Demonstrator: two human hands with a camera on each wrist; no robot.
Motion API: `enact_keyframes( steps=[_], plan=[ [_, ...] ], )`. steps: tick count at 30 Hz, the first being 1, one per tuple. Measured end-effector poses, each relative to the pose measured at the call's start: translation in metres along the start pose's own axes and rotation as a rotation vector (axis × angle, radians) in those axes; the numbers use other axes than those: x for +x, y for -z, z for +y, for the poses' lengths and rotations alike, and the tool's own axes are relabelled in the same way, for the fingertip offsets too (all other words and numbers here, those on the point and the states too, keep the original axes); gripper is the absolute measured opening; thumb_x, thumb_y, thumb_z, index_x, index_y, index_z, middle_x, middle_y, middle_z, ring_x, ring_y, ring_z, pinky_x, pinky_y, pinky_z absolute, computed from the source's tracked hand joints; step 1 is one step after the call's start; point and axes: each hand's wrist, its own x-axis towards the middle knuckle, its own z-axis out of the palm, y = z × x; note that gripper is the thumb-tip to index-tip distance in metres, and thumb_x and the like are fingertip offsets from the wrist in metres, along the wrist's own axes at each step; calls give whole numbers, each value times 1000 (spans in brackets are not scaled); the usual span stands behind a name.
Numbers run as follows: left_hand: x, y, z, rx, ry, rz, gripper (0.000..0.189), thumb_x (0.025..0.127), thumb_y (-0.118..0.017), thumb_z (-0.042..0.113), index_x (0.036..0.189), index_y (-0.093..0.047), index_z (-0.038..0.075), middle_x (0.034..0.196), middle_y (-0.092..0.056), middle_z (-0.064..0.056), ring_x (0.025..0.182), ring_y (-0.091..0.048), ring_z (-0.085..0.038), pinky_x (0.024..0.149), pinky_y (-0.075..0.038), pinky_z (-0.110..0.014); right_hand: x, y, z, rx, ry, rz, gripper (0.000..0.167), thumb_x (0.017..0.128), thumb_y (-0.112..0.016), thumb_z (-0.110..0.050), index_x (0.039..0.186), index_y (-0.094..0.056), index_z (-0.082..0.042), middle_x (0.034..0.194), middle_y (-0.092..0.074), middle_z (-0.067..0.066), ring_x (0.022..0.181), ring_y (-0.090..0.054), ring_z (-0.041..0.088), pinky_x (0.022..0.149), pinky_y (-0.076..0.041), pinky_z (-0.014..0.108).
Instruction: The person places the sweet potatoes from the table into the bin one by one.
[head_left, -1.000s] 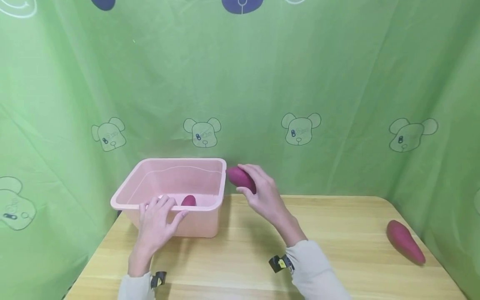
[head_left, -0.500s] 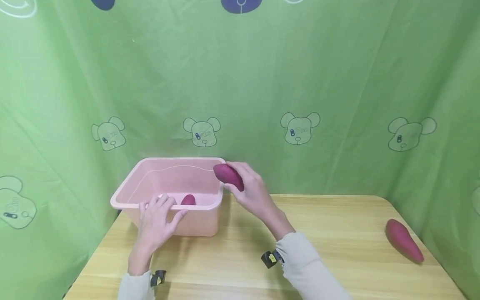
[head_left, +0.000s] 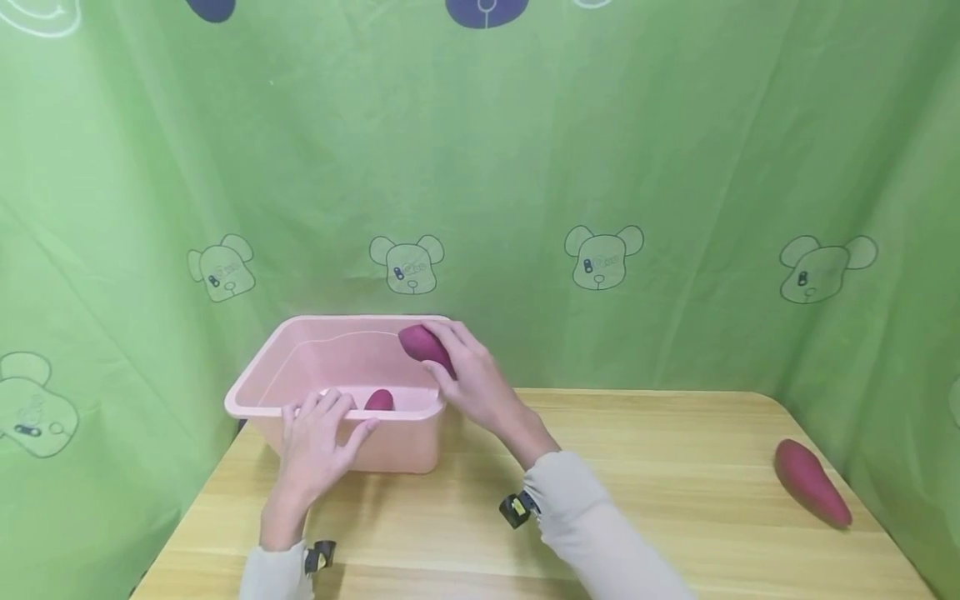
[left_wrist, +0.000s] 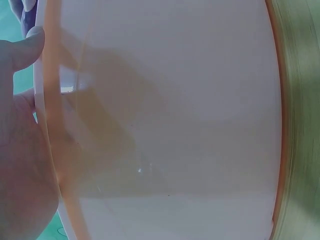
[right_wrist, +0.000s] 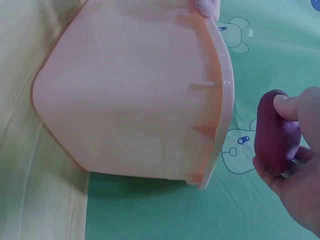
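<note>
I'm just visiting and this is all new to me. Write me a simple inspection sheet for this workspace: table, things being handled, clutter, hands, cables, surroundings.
Surface: wood-patterned table.
Job's things: pink bin on the table's left side; one purple-red sweet potato inside, another on the table at far right, a third held in hand.
Clutter: nothing seen.
Left hand: holds the bin's near rim.
Right hand: grips the third sweet potato above rim level, at the bin's right side.
Cables: nothing seen.
Surroundings: green curtain with bear-head prints behind and at both sides.
</note>
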Motion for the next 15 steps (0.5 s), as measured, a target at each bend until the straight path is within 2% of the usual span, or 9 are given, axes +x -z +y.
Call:
enact_keyframes(
  steps=[6,15],
  plan=[
    [-1,0,1,0,-1,6,33,92,-70,46,94,-61,14,99,-64,-5,98,-53,-30,91,-31,-55,7,-8,-7,-30,9,-29,58,99,-69,-15,152,-46,-16,149,-50,5,127,-59,26,102,-50,39],
    [-1,-1,0,-2,-6,-1,33,94,-68,46,95,-61,13,98,-64,-5,98,-52,-30,91,-30,-55,8,-17,-13,-91,-28,-112,56,103,-64,-21,155,-43,-16,144,-52,11,124,-60,29,102,-50,42]
  ],
)
